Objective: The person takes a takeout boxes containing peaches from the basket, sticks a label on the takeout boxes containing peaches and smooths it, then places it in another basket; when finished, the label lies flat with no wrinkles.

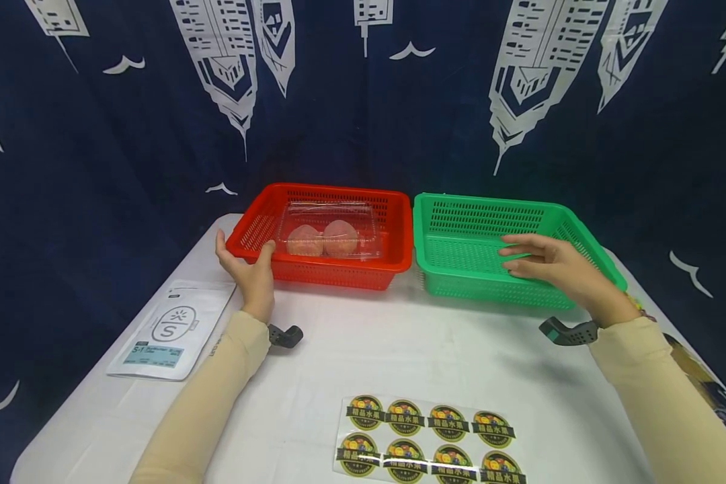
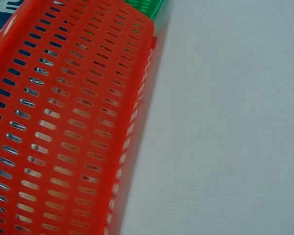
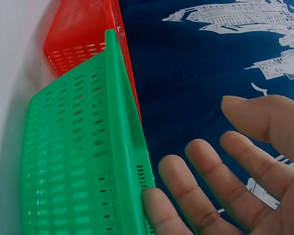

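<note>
Stickers lie nearest, cut off at the frame's edge, on the white table. Beyond them, the left hand grips the red basket rim, thumb hooked over; inside sits a clear box with two peaches. Just beside the red basket, the right hand hovers over the green basket, fingers straight and slightly spread. A white pouch lies near the red basket, before a dark printed curtain.

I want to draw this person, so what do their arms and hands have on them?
Both arms wear long, snug, cream-beige sleeves reaching the wrists. The left hand and right hand are bare, with no gloves. Each wrist carries a small dark grey device on a band. The left sleeve has faint small dark lettering.
</note>
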A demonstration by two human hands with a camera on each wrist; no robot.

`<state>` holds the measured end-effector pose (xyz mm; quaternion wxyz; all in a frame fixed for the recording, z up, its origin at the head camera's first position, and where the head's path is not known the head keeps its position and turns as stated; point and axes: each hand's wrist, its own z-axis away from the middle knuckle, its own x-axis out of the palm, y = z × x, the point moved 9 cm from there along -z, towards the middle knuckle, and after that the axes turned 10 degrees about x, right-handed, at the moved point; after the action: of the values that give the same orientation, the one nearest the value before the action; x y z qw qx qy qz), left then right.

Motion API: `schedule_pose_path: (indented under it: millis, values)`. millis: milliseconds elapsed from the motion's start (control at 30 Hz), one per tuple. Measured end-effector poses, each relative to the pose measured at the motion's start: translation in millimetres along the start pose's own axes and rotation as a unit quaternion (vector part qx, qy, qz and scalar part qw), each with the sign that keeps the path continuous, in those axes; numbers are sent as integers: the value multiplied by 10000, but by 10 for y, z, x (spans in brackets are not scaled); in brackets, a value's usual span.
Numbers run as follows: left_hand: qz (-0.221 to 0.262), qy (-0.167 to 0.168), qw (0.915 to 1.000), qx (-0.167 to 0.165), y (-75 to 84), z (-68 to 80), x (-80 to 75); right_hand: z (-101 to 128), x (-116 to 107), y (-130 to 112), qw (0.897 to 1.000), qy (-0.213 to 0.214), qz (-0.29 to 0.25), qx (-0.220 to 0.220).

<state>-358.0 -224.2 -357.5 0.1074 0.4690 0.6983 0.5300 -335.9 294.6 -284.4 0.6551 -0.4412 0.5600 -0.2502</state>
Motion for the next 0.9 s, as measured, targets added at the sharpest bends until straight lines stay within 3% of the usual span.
schedule_pose_path:
  millis: [300,567,900]
  values:
    - [185,-165,9997,29,-166,45,-19,-225,99,-108,9991,-373,-160,152]
    - [300,-411,9987,-20,-221,83,-19,-387,216,-173,9962,-610,-439,450]
    - [383,-402,9985,10,-226,17,-7,-610,350,-350,9951,-705,-590,367]
